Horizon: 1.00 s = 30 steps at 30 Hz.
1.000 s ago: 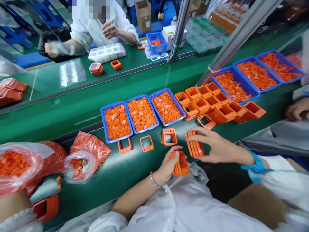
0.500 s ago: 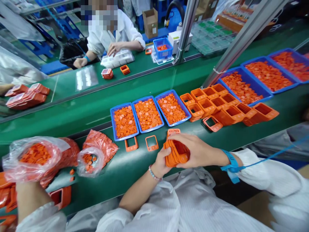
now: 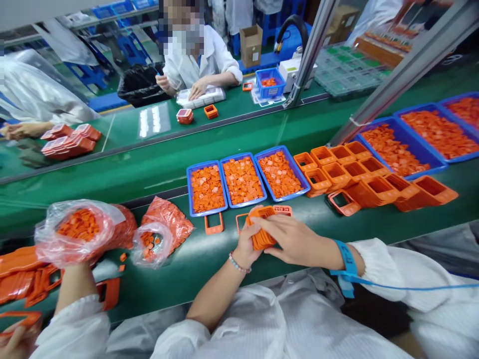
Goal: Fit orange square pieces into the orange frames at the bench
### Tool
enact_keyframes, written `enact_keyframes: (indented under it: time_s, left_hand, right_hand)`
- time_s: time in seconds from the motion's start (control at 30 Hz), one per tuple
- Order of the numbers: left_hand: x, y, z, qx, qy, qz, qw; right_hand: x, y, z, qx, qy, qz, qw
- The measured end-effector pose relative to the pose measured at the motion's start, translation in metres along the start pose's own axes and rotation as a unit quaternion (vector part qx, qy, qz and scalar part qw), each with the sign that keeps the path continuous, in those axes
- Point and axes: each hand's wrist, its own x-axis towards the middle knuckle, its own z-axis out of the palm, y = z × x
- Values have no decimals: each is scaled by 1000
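Note:
Near the table's front edge my left hand (image 3: 248, 245) is closed around the left side of a stack of orange plastic frames (image 3: 262, 241). My right hand (image 3: 294, 236) holds the stack's right side, its fingers lying across the top and its thumb lower down. The stack is tilted, and my fingers hide part of it. Just behind my hands lie a single orange frame (image 3: 240, 222), partly covered by the stack, and a frame with a cut-out pattern (image 3: 283, 210). Another loose frame (image 3: 214, 224) lies farther left.
Blue trays (image 3: 226, 188) of small orange pieces stand behind my hands. Stacked orange frames (image 3: 354, 169) and more blue trays (image 3: 445, 162) are on the right. Left are open plastic bags (image 3: 121, 229) of orange pieces and a co-worker's arm (image 3: 77, 286). A metal post (image 3: 392, 70) rises at right.
The stack in my hands has turned, its opening no longer facing me as widely. My right hand's fingers have moved over its top. The view has shifted, so everything sits farther right.

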Motion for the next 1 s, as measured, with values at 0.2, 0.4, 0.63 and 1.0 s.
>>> enact_keyframes:
  time_s: [0.2, 0.4, 0.63, 1.0]
  left_hand:
    - [-2, 1, 1, 3, 16, 17, 1000]
    - [4, 14, -4, -54, 10, 63, 997]
    - [-3, 32, -41, 116, 54, 236, 963]
    - [-73, -6, -123, 532, 262, 384, 708]
  right_hand:
    - [17, -1, 17, 1, -153, 7, 988]
    - [47, 23, -7, -36, -168, -100, 980]
    - [149, 137, -56, -127, -109, 18, 986]
    - [320, 356, -44, -264, -160, 240, 920]
